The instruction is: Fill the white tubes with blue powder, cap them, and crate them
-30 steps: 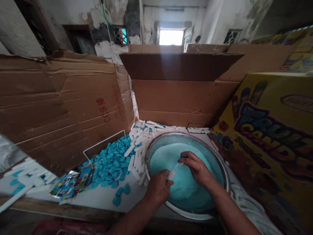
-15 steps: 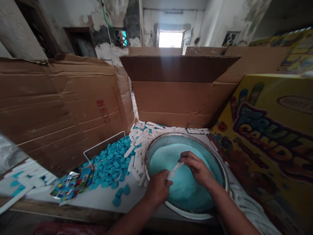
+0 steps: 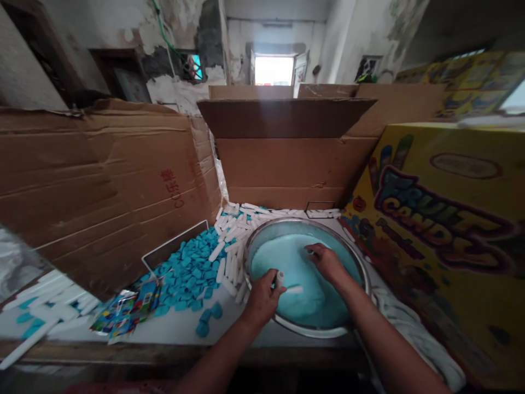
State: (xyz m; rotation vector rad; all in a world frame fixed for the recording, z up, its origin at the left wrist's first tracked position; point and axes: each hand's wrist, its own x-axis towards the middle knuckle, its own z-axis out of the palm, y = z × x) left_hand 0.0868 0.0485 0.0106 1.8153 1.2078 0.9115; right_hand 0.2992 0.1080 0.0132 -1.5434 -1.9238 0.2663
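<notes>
My left hand [image 3: 261, 298] is closed around a small white plastic tube [image 3: 279, 278], held upright with its open end up, over the near left rim of a metal bowl [image 3: 365, 268]. Pale blue powder [image 3: 283, 249] fills much of the bowl. Beside my left thumb, a slim white piece [image 3: 294, 289] shows against the powder; whether it lies there or is held I cannot tell. Over the powder farther right, my right hand [image 3: 328, 264] has its fingers curled together. A small pale spot shows at those fingertips, too small to name.
Left of the bowl lie white tubes [image 3: 232, 262] and a heap of blue caps [image 3: 186, 273]. Printed foil packets [image 3: 127, 312] are at the table's front left. Cardboard [image 3: 279, 164] walls the back and left; a yellow candy box [image 3: 443, 230] stands right.
My left hand has turned the tube from tilted to upright. My right hand has moved away from the slim white piece between the hands. The view has shifted slightly.
</notes>
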